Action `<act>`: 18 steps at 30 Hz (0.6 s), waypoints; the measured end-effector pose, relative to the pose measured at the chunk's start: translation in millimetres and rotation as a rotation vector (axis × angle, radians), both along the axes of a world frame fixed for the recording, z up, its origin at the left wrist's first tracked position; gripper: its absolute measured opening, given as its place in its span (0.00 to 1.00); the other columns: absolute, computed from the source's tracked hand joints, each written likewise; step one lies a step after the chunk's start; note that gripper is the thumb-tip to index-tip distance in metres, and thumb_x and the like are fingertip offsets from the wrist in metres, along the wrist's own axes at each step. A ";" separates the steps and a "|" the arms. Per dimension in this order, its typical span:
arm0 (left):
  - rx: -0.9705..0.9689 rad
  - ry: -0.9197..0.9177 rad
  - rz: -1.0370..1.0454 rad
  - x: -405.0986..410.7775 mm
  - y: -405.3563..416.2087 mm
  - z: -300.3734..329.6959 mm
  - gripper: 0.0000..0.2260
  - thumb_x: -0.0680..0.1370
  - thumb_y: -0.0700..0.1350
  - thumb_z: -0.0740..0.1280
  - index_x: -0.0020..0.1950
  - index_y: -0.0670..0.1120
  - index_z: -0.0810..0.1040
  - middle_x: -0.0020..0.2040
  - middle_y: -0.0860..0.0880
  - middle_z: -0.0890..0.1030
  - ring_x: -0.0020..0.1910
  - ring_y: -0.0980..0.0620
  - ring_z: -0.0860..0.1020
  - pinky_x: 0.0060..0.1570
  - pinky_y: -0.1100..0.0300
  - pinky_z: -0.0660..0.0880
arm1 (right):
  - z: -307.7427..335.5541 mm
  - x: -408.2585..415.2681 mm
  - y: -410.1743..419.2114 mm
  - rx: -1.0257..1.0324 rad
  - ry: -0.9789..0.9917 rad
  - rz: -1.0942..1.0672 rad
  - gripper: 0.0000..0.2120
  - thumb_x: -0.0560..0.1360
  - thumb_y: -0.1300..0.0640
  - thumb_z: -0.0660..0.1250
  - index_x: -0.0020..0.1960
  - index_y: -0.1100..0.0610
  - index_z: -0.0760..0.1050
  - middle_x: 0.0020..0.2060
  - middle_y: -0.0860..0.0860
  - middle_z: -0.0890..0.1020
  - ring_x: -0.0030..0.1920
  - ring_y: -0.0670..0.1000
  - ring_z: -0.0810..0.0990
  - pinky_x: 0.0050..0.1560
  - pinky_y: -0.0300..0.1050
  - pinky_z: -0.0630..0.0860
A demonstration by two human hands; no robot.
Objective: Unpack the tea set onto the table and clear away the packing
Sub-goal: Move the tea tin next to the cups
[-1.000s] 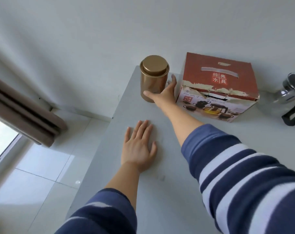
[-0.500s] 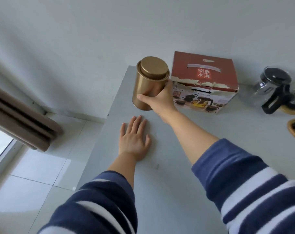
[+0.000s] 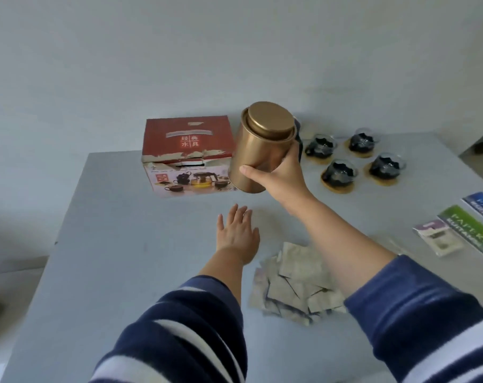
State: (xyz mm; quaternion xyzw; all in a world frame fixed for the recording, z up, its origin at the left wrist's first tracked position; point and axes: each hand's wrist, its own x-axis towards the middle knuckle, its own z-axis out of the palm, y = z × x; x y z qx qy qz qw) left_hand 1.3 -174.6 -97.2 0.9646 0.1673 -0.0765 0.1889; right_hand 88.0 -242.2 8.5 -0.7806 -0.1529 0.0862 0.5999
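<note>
My right hand [image 3: 279,175] grips a gold tea tin [image 3: 262,147] with its lid on, tilted and lifted above the grey table [image 3: 124,258]. The red and white tea set box [image 3: 187,158] stands just left of the tin, its top torn. My left hand [image 3: 237,233] lies flat and open on the table below the tin. Several glass cups [image 3: 339,172] holding something dark sit on wooden coasters at the back right. A pile of grey tea sachets [image 3: 292,291] lies under my right forearm.
Green and blue paper packets [image 3: 472,228] and a small clear packet [image 3: 439,239] lie at the right edge. The table's left edge drops to a pale floor. A plain wall stands behind the table.
My right hand has lifted the gold tin from the table's back left corner and carried it right, past the box. The view has swung right, showing cups, sachets and packets.
</note>
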 end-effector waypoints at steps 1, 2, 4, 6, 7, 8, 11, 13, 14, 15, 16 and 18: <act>-0.002 0.010 -0.021 13.8 -14.3 1.4 0.25 0.83 0.52 0.49 0.79 0.47 0.51 0.80 0.51 0.50 0.79 0.51 0.42 0.77 0.46 0.41 | 1.2 13.1 -20.2 -0.012 -0.006 -0.037 0.45 0.61 0.55 0.81 0.70 0.54 0.59 0.64 0.48 0.74 0.63 0.47 0.74 0.64 0.44 0.71; -0.007 0.023 -0.036 27.7 -28.8 2.2 0.25 0.83 0.52 0.49 0.79 0.48 0.51 0.80 0.51 0.50 0.79 0.51 0.42 0.77 0.46 0.41 | -0.2 28.0 -40.7 -0.025 -0.006 -0.079 0.45 0.62 0.55 0.81 0.70 0.54 0.58 0.64 0.47 0.74 0.62 0.47 0.74 0.64 0.45 0.71; -0.020 0.070 -0.043 54.6 -57.9 1.7 0.26 0.83 0.52 0.50 0.80 0.47 0.50 0.80 0.51 0.48 0.79 0.51 0.42 0.77 0.45 0.41 | -2.9 57.3 -81.5 -0.066 0.002 -0.152 0.46 0.61 0.52 0.81 0.70 0.53 0.58 0.63 0.46 0.73 0.61 0.47 0.74 0.62 0.47 0.72; -0.030 0.145 -0.033 79.6 -86.7 -1.4 0.28 0.82 0.53 0.50 0.80 0.46 0.46 0.80 0.51 0.44 0.79 0.50 0.40 0.76 0.43 0.41 | -5.2 88.3 -121.0 -0.106 0.013 -0.212 0.48 0.59 0.49 0.81 0.70 0.52 0.58 0.64 0.46 0.74 0.63 0.49 0.74 0.62 0.47 0.73; -0.035 0.188 -0.026 91.1 -100.1 -3.3 0.29 0.82 0.54 0.50 0.80 0.45 0.43 0.80 0.50 0.42 0.79 0.50 0.39 0.76 0.42 0.40 | -5.2 104.0 -139.6 -0.115 0.021 -0.231 0.48 0.60 0.50 0.81 0.71 0.52 0.57 0.65 0.47 0.73 0.63 0.49 0.74 0.61 0.46 0.72; -0.037 0.230 -0.018 102.1 -112.2 -4.9 0.31 0.82 0.55 0.50 0.79 0.45 0.41 0.80 0.50 0.39 0.79 0.49 0.37 0.75 0.40 0.40 | -4.5 120.6 -157.7 -0.120 0.024 -0.246 0.47 0.61 0.52 0.81 0.71 0.54 0.57 0.66 0.49 0.73 0.63 0.49 0.74 0.60 0.44 0.71; -0.029 0.326 0.018 132.3 -141.3 -12.0 0.35 0.81 0.60 0.48 0.78 0.44 0.34 0.79 0.49 0.33 0.77 0.48 0.33 0.73 0.37 0.38 | -0.5 173.1 -207.5 -0.168 0.011 -0.296 0.45 0.61 0.52 0.81 0.70 0.54 0.58 0.66 0.50 0.73 0.62 0.50 0.74 0.61 0.47 0.72; -0.021 0.371 0.082 146.9 -153.9 -17.7 0.42 0.78 0.67 0.49 0.76 0.44 0.31 0.77 0.49 0.29 0.76 0.46 0.30 0.72 0.35 0.35 | 0.9 208.2 -234.6 -0.181 0.008 -0.334 0.45 0.60 0.50 0.80 0.69 0.53 0.58 0.65 0.49 0.73 0.63 0.52 0.74 0.63 0.51 0.73; -0.023 0.384 0.118 151.7 -158.3 -21.0 0.45 0.75 0.71 0.49 0.76 0.44 0.29 0.76 0.49 0.28 0.75 0.46 0.29 0.70 0.34 0.34 | 1.8 224.2 -246.1 -0.183 0.009 -0.350 0.45 0.61 0.50 0.80 0.70 0.53 0.58 0.65 0.49 0.73 0.63 0.52 0.74 0.63 0.50 0.73; -0.026 0.385 0.151 155.1 -161.8 -24.2 0.48 0.73 0.74 0.49 0.75 0.45 0.28 0.76 0.49 0.27 0.75 0.45 0.28 0.69 0.34 0.34 | 1.7 240.4 -256.5 -0.184 0.014 -0.367 0.45 0.61 0.51 0.80 0.70 0.53 0.58 0.66 0.49 0.73 0.63 0.52 0.74 0.62 0.48 0.72; -0.028 0.375 0.177 157.3 -164.4 -27.4 0.50 0.71 0.75 0.50 0.75 0.45 0.28 0.76 0.50 0.27 0.75 0.45 0.28 0.69 0.34 0.33 | 2.1 255.4 -265.5 -0.180 0.017 -0.381 0.45 0.62 0.52 0.80 0.70 0.53 0.58 0.66 0.50 0.73 0.63 0.51 0.74 0.61 0.46 0.72; -0.014 0.344 0.208 158.8 -167.6 -31.9 0.52 0.69 0.77 0.50 0.76 0.45 0.29 0.77 0.51 0.28 0.75 0.45 0.29 0.70 0.33 0.34 | 0.0 283.8 -280.4 -0.156 0.031 -0.407 0.45 0.62 0.53 0.80 0.71 0.53 0.57 0.66 0.50 0.73 0.63 0.51 0.74 0.60 0.45 0.71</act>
